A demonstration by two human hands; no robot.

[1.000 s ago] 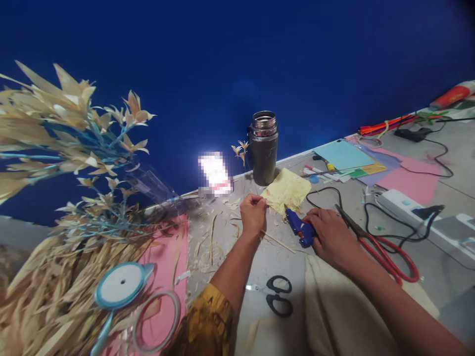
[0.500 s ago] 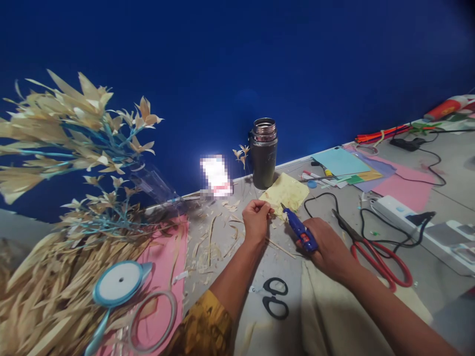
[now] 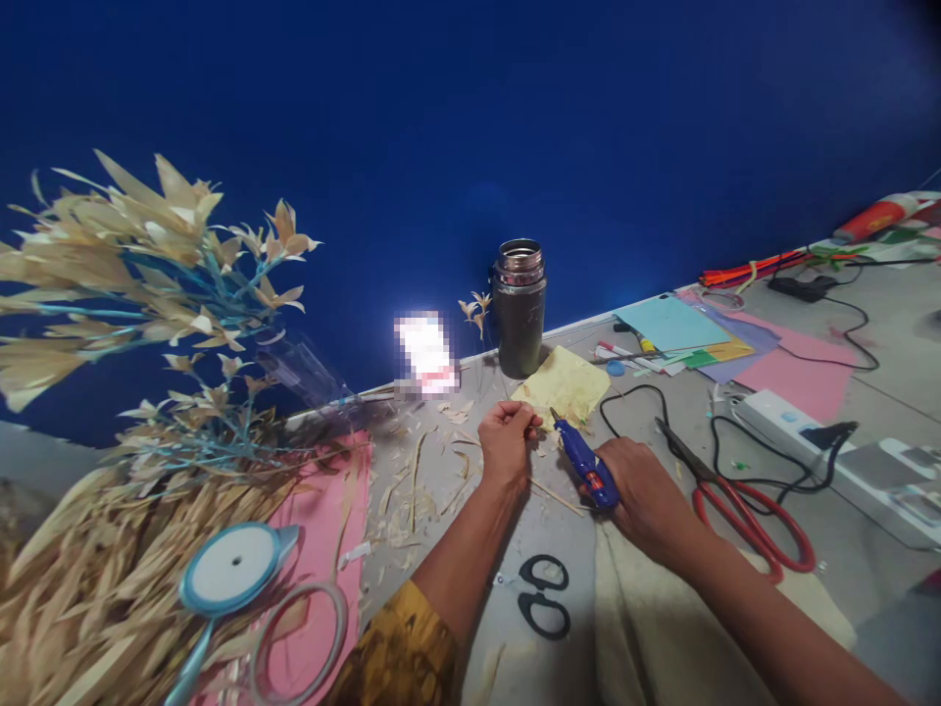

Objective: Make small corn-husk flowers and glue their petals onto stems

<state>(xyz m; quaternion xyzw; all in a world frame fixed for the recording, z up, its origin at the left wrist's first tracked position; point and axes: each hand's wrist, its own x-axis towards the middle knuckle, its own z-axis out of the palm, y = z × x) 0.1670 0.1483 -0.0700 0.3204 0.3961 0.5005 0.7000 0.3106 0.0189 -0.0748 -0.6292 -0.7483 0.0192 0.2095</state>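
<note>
My right hand [image 3: 638, 490] is wrapped round a blue glue gun [image 3: 584, 459], whose nozzle points up and left. Just left of that nozzle, the fingers of my left hand [image 3: 507, 439] are pinched together. A small pale piece shows at those fingertips, perhaps a bit of dried husk, too small to be sure of. Beneath and behind both hands lies a yellow paper square [image 3: 568, 384] with glue and scraps on it. Black-handled scissors [image 3: 544, 596] lie nearer to me, between my forearms.
A dark open flask [image 3: 520, 319] stands by the blue wall. Red-handled scissors [image 3: 757, 520], a white power strip [image 3: 779, 422] and cords lie right. Left are dried husks [image 3: 95, 569], a ribbon spool [image 3: 236, 564], a tape roll [image 3: 334, 628] and husk flowers [image 3: 176, 216].
The glue gun has shifted slightly left with my right hand, its nozzle now closer to the left fingertips. My left hand has barely moved and stays pinched.
</note>
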